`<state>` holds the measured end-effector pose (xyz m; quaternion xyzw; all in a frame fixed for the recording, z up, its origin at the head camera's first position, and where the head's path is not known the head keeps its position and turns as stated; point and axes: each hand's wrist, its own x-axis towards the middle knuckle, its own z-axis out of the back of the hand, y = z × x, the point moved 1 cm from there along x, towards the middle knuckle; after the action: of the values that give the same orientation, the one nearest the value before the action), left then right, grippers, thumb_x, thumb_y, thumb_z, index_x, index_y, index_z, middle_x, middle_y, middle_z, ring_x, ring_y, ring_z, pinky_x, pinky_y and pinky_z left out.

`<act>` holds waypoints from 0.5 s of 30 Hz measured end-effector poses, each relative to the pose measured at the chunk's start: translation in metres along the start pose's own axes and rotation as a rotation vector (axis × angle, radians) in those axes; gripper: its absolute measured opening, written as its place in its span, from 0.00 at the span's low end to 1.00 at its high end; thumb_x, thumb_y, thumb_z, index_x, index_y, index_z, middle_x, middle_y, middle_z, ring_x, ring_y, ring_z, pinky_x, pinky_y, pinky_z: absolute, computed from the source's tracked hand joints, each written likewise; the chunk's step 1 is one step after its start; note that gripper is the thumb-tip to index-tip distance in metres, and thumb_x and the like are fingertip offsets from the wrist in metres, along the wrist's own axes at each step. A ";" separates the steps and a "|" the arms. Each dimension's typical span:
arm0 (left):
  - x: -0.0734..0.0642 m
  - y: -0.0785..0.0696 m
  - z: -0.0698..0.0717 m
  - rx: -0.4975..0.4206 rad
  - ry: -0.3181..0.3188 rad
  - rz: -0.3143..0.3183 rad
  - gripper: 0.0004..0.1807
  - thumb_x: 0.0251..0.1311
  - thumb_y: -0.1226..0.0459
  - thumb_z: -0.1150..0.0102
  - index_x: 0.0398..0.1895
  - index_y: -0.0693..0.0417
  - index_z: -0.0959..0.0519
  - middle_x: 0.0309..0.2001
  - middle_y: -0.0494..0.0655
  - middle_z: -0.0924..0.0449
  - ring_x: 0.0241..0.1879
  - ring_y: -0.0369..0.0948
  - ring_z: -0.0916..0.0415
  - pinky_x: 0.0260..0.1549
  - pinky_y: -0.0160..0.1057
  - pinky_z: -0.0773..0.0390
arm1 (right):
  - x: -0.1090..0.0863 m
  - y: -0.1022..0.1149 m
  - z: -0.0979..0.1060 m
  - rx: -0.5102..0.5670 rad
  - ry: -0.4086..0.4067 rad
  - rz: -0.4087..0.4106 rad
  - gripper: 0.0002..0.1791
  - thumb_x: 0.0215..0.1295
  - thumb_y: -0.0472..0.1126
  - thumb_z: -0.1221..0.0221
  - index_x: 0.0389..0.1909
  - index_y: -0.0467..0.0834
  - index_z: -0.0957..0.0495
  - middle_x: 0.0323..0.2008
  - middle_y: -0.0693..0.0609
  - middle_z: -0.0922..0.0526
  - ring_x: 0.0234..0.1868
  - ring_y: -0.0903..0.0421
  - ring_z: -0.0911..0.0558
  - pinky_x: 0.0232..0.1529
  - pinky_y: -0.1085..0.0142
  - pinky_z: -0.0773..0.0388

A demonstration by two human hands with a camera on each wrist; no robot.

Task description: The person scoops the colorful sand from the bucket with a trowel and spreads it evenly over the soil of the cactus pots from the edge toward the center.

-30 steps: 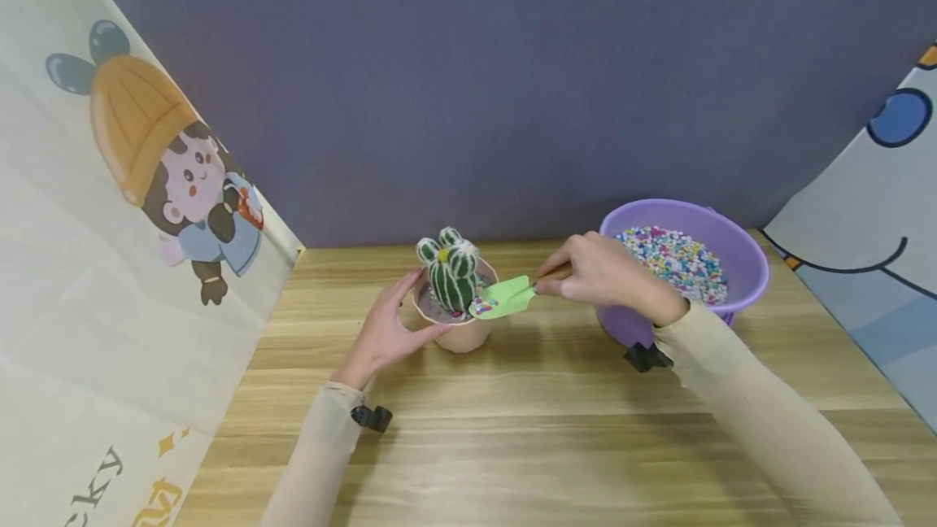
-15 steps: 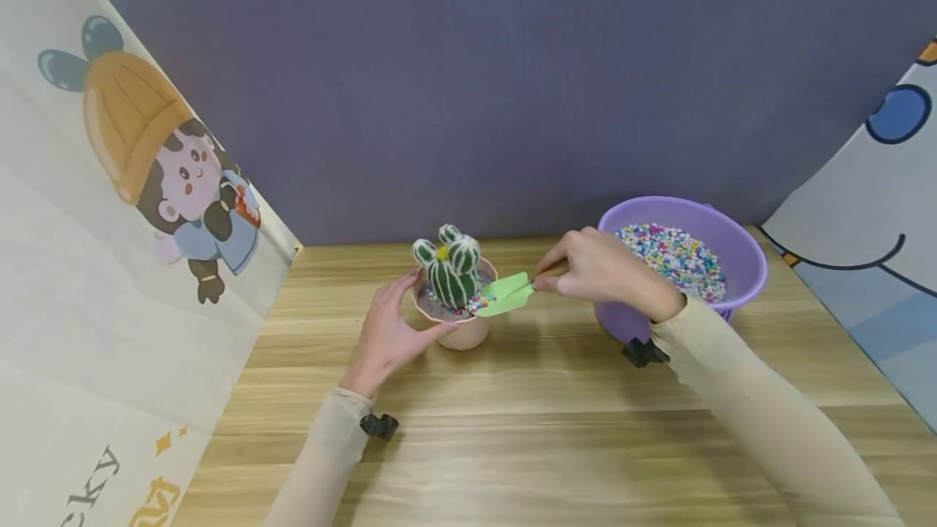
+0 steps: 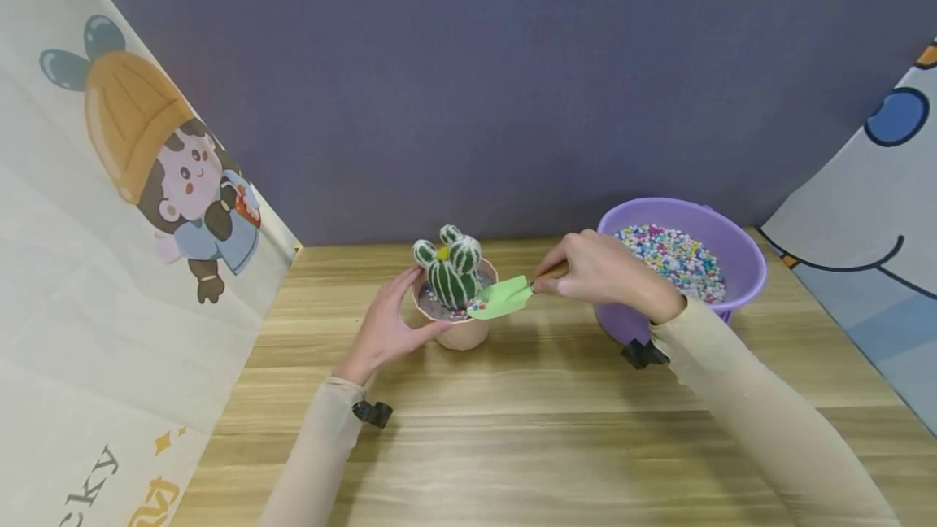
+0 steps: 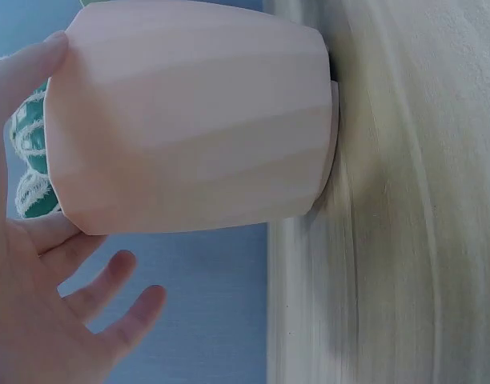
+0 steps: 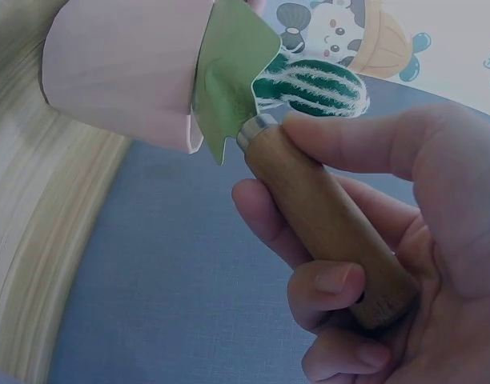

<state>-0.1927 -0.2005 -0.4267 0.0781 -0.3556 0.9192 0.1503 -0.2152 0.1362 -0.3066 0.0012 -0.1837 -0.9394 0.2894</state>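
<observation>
A pale pink flower pot (image 3: 463,337) stands on the table, with a striped green cactus (image 3: 451,283) in grey filling and a few coloured beads near its base. My left hand (image 3: 385,329) holds the pot's rim between thumb and index finger; its other fingers spread free beside the pot in the left wrist view. My right hand (image 3: 596,271) grips a small trowel by its wooden handle (image 5: 329,220). The trowel's green blade (image 3: 503,298) lies over the pot's right rim, its tip close to the cactus, with several coloured beads at the tip.
A purple bucket (image 3: 743,271) of multicoloured beads (image 3: 677,263) stands at the right, partly behind the right forearm. A dark blue-grey wall (image 3: 468,88) closes off the wooden table (image 3: 512,446) at the back. Printed panels flank both sides.
The trowel blade tilted and shifted slightly, its tip now a little further left over the pot. Fewer beads show on the blade. The left hand keeps its hold on the pot.
</observation>
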 end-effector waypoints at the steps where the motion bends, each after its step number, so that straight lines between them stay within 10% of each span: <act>1: 0.000 0.000 0.000 0.003 0.002 0.004 0.60 0.52 0.38 0.22 0.84 0.51 0.40 0.83 0.53 0.39 0.81 0.56 0.41 0.80 0.65 0.41 | 0.000 0.000 0.000 0.002 -0.001 0.000 0.09 0.63 0.52 0.27 0.40 0.55 0.06 0.38 0.58 0.06 0.35 0.60 0.11 0.32 0.61 0.17; 15: -0.005 -0.008 -0.006 0.075 -0.056 0.023 0.63 0.46 0.30 0.23 0.81 0.52 0.35 0.77 0.53 0.33 0.76 0.53 0.35 0.77 0.61 0.33 | -0.003 0.002 0.002 0.017 0.000 -0.003 0.08 0.64 0.53 0.27 0.40 0.57 0.06 0.40 0.58 0.06 0.38 0.60 0.10 0.36 0.59 0.15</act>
<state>-0.1858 -0.1919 -0.4269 0.1050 -0.3259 0.9309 0.1269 -0.2120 0.1364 -0.3046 0.0037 -0.1917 -0.9383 0.2879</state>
